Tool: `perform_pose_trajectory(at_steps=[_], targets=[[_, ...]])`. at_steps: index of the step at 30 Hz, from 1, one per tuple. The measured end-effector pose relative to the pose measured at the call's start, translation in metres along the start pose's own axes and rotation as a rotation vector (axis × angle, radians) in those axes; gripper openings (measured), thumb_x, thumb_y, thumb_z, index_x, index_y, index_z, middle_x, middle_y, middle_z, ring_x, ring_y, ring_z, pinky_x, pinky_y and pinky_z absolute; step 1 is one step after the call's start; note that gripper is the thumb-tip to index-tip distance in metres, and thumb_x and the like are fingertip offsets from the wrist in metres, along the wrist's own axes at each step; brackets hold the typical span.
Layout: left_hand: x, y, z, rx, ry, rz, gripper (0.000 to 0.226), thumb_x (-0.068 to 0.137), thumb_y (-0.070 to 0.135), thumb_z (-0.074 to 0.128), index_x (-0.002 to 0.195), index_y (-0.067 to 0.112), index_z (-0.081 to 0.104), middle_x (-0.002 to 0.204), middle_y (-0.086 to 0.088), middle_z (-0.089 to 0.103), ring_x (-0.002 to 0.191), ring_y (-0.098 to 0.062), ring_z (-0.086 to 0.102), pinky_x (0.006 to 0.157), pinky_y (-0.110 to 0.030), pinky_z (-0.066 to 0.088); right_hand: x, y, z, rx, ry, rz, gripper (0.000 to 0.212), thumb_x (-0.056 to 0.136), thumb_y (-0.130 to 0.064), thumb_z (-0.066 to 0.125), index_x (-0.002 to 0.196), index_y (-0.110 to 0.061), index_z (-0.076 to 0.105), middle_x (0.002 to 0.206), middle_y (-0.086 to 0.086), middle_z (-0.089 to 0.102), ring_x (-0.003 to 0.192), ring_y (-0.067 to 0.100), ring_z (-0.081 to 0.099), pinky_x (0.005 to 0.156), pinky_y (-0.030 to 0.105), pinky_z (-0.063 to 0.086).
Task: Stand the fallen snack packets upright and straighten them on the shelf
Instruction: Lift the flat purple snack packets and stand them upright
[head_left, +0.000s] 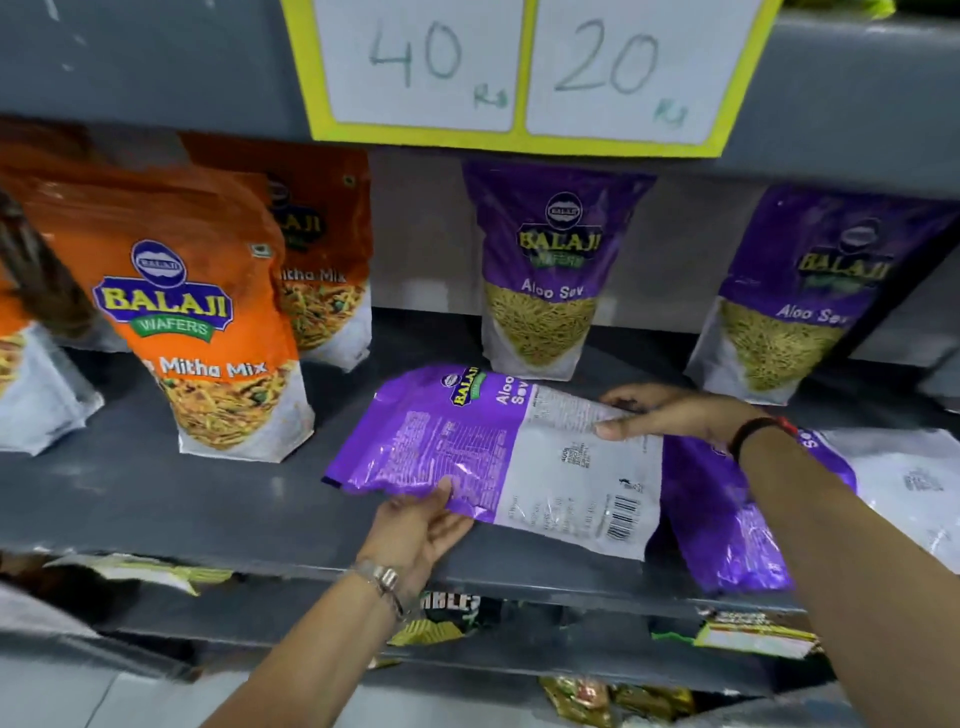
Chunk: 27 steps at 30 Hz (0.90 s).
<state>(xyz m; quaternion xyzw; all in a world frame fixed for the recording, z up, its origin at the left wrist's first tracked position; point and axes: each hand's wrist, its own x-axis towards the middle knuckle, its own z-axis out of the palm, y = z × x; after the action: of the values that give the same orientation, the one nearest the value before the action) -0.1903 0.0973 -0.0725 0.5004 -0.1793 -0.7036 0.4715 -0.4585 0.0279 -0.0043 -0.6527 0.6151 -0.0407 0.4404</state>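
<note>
A purple Aloo Sev packet (493, 447) lies on its side, back face up, over the grey shelf (156, 499). My left hand (421, 525) grips its purple top edge from below. My right hand (670, 413) holds its white bottom end. A second fallen purple packet (727, 525) lies flat to the right, partly under my right forearm. A third fallen packet (904, 483) shows its white end at the far right. Two purple Aloo Sev packets (545, 270) (800, 301) stand upright at the back.
Orange Mitha Mix packets (202, 322) stand upright at the left, one more (322, 260) behind. Yellow-edged price cards "40" and "20" (519, 67) hang from the shelf above. Lower shelves hold more snack packets (447, 613).
</note>
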Motion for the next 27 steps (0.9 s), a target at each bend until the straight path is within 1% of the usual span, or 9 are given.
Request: perform_pose_trajectory(at_steps=[5, 9, 11, 13, 16, 19, 23, 25, 27], targets=[[-0.005, 0.052, 0.019, 0.212, -0.104, 0.273, 0.023, 0.086, 0.004, 0.049, 0.066, 0.012, 0.058, 0.046, 0.006, 0.068, 0.046, -0.006, 0.064, 0.049, -0.02, 0.056, -0.012, 0.011, 0.015, 0.182, 0.17, -0.144, 0.071, 0.072, -0.023, 0.071, 0.133, -0.015, 0.035, 0.135, 0.007, 0.048, 0.12, 0.018, 0.047, 0.106, 0.034, 0.036], [-0.013, 0.107, 0.042, 0.416, -0.191, 0.569, 0.025, 0.087, 0.007, 0.049, 0.067, 0.019, 0.059, 0.044, 0.015, 0.066, 0.046, 0.003, 0.061, 0.051, -0.012, 0.053, -0.014, -0.001, 0.045, 0.398, 0.256, -0.361, 0.054, 0.059, -0.021, 0.08, 0.107, -0.023, 0.056, 0.12, 0.008, 0.061, 0.104, 0.008, 0.061, 0.089, 0.022, 0.05], [-0.014, 0.122, 0.046, 0.513, -0.212, 0.666, 0.024, 0.087, 0.009, 0.05, 0.068, 0.019, 0.061, 0.051, 0.013, 0.067, 0.055, 0.002, 0.061, 0.058, -0.014, 0.054, -0.002, -0.003, 0.064, 0.311, 0.404, -0.362, 0.053, 0.06, -0.018, 0.083, 0.106, -0.022, 0.057, 0.113, 0.009, 0.059, 0.109, 0.02, 0.058, 0.094, 0.033, 0.049], [-0.009, 0.123, 0.043, 0.619, -0.21, 0.724, 0.019, 0.087, 0.009, 0.05, 0.073, 0.008, 0.063, 0.068, -0.004, 0.065, 0.071, -0.014, 0.057, 0.072, -0.03, 0.049, 0.009, -0.004, 0.083, 0.249, 0.501, -0.318, 0.062, 0.061, -0.018, 0.083, 0.115, -0.013, 0.052, 0.117, 0.016, 0.055, 0.114, 0.028, 0.053, 0.099, 0.047, 0.043], [0.002, 0.104, 0.024, 0.588, -0.175, 0.716, 0.023, 0.087, 0.011, 0.049, 0.069, 0.008, 0.064, 0.079, -0.008, 0.059, 0.077, -0.021, 0.051, 0.075, -0.035, 0.042, 0.017, 0.001, 0.103, 0.285, 0.509, -0.294, 0.068, 0.061, -0.019, 0.083, 0.118, -0.011, 0.047, 0.122, 0.013, 0.051, 0.115, 0.024, 0.051, 0.101, 0.045, 0.042], [0.013, 0.083, -0.003, 0.612, -0.31, 0.673, 0.015, 0.078, 0.017, 0.061, 0.082, 0.03, 0.066, 0.08, 0.015, 0.071, 0.084, 0.0, 0.06, 0.077, -0.014, 0.047, 0.016, 0.005, 0.102, 0.326, 0.461, -0.312, 0.074, 0.059, -0.02, 0.084, 0.12, -0.02, 0.042, 0.124, 0.002, 0.05, 0.117, 0.01, 0.049, 0.098, 0.025, 0.04], [0.033, 0.047, -0.019, 0.901, -0.427, 0.481, 0.075, 0.051, 0.038, 0.08, 0.115, 0.044, 0.042, 0.123, 0.022, 0.053, 0.114, 0.009, 0.047, 0.096, -0.016, 0.038, 0.016, 0.004, 0.094, 0.392, 0.319, -0.401, 0.078, 0.062, -0.004, 0.081, 0.115, -0.039, 0.035, 0.115, -0.025, 0.05, 0.1, -0.025, 0.046, 0.078, -0.004, 0.036], [0.044, 0.035, -0.015, 0.924, -0.37, 0.52, 0.074, 0.052, 0.032, 0.083, 0.108, 0.052, 0.038, 0.118, 0.025, 0.05, 0.106, 0.019, 0.046, 0.088, -0.005, 0.038, 0.017, 0.002, 0.096, 0.4, 0.323, -0.391, 0.07, 0.064, -0.005, 0.079, 0.107, -0.043, 0.039, 0.11, -0.023, 0.054, 0.097, -0.02, 0.052, 0.076, -0.002, 0.039], [0.053, 0.035, -0.01, 0.905, -0.342, 0.518, 0.074, 0.056, 0.022, 0.081, 0.113, 0.043, 0.039, 0.12, 0.016, 0.052, 0.111, 0.009, 0.048, 0.096, -0.015, 0.039, 0.014, 0.001, 0.102, 0.454, 0.371, -0.382, 0.066, 0.064, -0.005, 0.079, 0.106, -0.04, 0.042, 0.11, -0.017, 0.059, 0.1, -0.007, 0.056, 0.079, 0.007, 0.045]])
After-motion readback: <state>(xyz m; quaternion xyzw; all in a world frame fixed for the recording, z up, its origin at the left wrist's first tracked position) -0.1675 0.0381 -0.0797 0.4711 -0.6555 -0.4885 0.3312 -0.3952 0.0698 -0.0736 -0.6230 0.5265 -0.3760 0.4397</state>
